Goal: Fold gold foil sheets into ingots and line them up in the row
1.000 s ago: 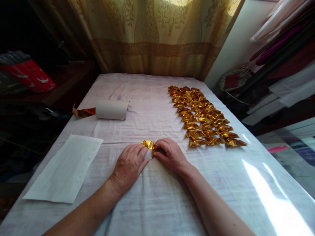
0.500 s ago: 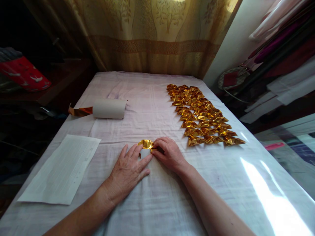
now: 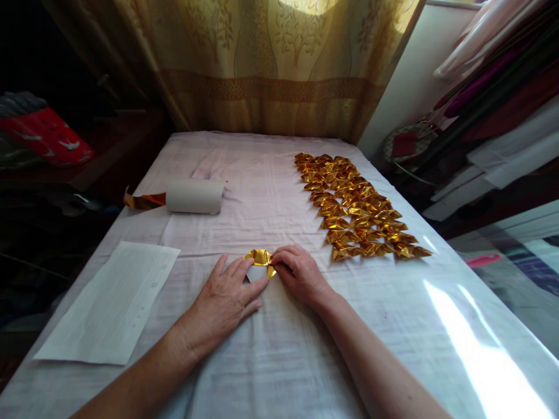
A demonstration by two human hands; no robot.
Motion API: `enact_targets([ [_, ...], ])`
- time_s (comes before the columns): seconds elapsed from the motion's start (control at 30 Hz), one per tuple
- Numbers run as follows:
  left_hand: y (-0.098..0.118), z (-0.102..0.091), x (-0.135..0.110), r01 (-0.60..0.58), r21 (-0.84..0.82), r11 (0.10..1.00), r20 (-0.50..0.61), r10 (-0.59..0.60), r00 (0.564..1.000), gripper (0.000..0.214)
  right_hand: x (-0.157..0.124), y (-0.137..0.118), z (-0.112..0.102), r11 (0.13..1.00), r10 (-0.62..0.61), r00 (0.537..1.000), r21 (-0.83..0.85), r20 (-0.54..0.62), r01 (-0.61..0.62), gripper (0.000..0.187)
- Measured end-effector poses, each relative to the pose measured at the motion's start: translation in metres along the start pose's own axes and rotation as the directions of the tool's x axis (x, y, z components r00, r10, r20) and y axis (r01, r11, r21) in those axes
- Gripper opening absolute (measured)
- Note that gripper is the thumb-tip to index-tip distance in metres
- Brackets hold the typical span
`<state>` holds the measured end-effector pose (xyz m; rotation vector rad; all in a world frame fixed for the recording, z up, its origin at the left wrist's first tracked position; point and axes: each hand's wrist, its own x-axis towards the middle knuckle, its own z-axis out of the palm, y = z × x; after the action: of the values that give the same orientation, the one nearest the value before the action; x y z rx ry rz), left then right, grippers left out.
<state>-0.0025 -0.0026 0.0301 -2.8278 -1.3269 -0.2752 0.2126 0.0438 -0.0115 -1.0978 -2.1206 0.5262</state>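
A small piece of gold foil paper [image 3: 260, 259], partly folded with its white underside showing, lies on the white cloth [image 3: 279, 343] near the table's middle. My left hand [image 3: 222, 302] rests flat on the cloth, fingers spread, its fingertips pressing the paper's near left edge. My right hand [image 3: 299, 274] is curled, its fingertips pinching the paper's right end. A little beyond my right hand lie rows of several folded gold foil pieces [image 3: 356, 206].
A white roll [image 3: 194, 195] with a gold foil tail lies at the left back. A white sheet of paper [image 3: 111, 302] lies at the front left. A patterned curtain [image 3: 279, 64] hangs behind the table. Stacked fabrics and papers [image 3: 493, 99] crowd the right side.
My left hand slid back and flattened with spread fingers, exposing the paper's white underside. My right hand kept its pinch on the paper's right end.
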Motion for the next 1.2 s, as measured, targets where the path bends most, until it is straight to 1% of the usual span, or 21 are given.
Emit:
enact_targets([
  [0.2,-0.001,-0.004,-0.001,0.002,-0.040,0.999,0.048,0.000,0.999,0.028,0.000,-0.003,0.000,1.000,0.015,1.000,-0.019,-0.004,-0.015,0.012],
  [0.27,-0.006,-0.005,-0.002,-0.003,-0.087,0.996,0.053,0.008,0.999,0.025,0.000,-0.004,0.000,1.000,0.001,1.000,-0.031,0.001,-0.001,0.013],
  [0.33,-0.015,-0.006,-0.003,-0.003,-0.174,0.985,0.033,0.009,0.999,0.029,0.000,-0.005,0.000,0.999,-0.011,1.000,-0.047,0.006,0.011,0.013],
  [0.4,-0.027,-0.003,-0.003,0.022,-0.297,0.955,-0.011,-0.026,1.000,0.038,0.000,-0.005,0.000,0.998,-0.018,1.000,-0.057,0.011,0.018,0.013],
  [0.43,-0.033,-0.001,-0.002,0.036,-0.359,0.933,-0.035,-0.052,0.998,0.038,0.000,-0.005,0.000,0.998,-0.021,1.000,-0.056,0.012,0.021,0.013],
  [0.5,-0.042,0.005,0.000,0.081,-0.459,0.885,-0.054,-0.119,0.991,0.029,-0.001,-0.006,-0.001,0.999,-0.028,0.999,-0.041,0.015,0.029,0.016],
  [0.57,-0.047,0.011,0.003,0.120,-0.499,0.858,-0.079,-0.183,0.980,0.019,-0.001,-0.006,-0.002,0.999,-0.038,0.999,-0.023,0.017,0.038,0.018],
  [0.63,-0.047,0.017,0.006,0.108,-0.500,0.859,-0.109,-0.186,0.977,0.008,-0.002,-0.006,-0.003,0.999,-0.044,0.999,-0.022,0.021,0.044,0.018],
  [0.73,-0.045,0.020,0.006,0.012,-0.433,0.902,-0.165,-0.092,0.982,0.015,-0.004,-0.007,-0.004,0.995,-0.049,0.998,-0.084,0.047,0.053,0.016],
  [0.83,-0.044,0.020,0.003,-0.065,-0.334,0.940,-0.203,-0.004,0.979,0.018,-0.005,-0.008,-0.006,0.982,-0.083,0.993,-0.161,0.086,0.096,0.016],
  [0.93,-0.047,0.016,0.001,-0.095,-0.294,0.951,-0.174,0.045,0.984,0.019,-0.005,-0.012,-0.009,0.972,-0.115,0.986,-0.190,0.124,0.137,0.016],
  [1.07,-0.048,0.013,0.003,-0.119,-0.270,0.955,-0.128,0.087,0.988,0.020,-0.005,-0.017,-0.013,0.972,-0.087,0.979,-0.198,0.186,0.123,0.023],
  [1.13,-0.046,0.012,0.005,-0.129,-0.238,0.963,-0.133,0.099,0.986,0.020,-0.004,-0.018,-0.015,0.973,-0.071,0.976,-0.200,0.206,0.113,0.028],
  [1.2,-0.044,0.013,0.006,-0.136,-0.193,0.972,-0.166,0.104,0.981,0.019,-0.004,-0.019,-0.015,0.973,-0.064,0.975,-0.205,0.215,0.109,0.029],
])
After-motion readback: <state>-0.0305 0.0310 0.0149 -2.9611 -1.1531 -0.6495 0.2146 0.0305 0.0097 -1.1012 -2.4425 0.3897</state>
